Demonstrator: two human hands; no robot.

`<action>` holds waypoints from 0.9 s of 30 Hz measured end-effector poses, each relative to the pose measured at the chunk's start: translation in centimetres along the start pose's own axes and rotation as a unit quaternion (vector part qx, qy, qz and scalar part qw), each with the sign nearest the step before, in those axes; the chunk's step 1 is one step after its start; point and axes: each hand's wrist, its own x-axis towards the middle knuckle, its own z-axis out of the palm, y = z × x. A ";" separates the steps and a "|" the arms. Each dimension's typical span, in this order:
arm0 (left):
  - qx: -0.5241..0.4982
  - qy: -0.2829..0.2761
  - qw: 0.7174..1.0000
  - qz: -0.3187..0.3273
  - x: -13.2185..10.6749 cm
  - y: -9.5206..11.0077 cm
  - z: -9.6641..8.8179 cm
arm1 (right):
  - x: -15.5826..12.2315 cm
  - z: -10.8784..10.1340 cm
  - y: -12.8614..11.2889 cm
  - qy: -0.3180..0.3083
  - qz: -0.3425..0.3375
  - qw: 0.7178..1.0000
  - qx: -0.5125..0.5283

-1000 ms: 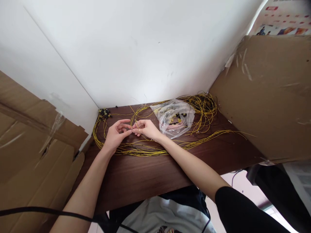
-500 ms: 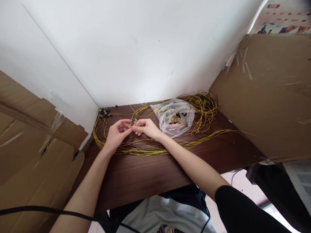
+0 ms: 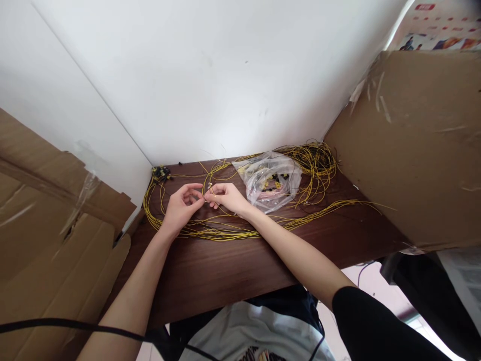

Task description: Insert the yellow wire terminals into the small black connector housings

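My left hand [image 3: 180,208] and my right hand [image 3: 225,197] meet fingertip to fingertip above the dark wooden table [image 3: 233,265]. Both pinch a thin yellow wire [image 3: 209,189] between thumb and forefinger; the wire's end, with a small fitting on it, sticks up between them. Below the hands lies a long bundle of yellow wires [image 3: 214,233], looped across the table. A clear plastic bag [image 3: 268,183] with small yellow and black parts sits just right of my right hand.
A tangle of yellow and black wires [image 3: 313,163] fills the back right corner. Small black connectors [image 3: 161,174] lie at the back left. Cardboard sheets stand on the left [image 3: 48,225] and right [image 3: 409,145]. A white wall [image 3: 210,75] closes the back.
Both hands have shifted slightly away from me and the pinched wire end has risen a little between the fingertips. Everything else stays put.
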 end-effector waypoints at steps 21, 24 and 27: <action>0.021 0.011 1.000 0.020 0.0 0.0 0.2 | 0.3 0.1 0.8 0.015 -0.013 1.000 -0.022; 0.019 0.016 0.999 0.021 0.0 0.0 0.3 | 0.2 0.1 0.6 0.018 -0.006 1.000 -0.017; 0.016 0.020 0.999 0.019 0.0 0.0 0.3 | 0.2 0.1 0.4 0.020 0.002 1.000 -0.011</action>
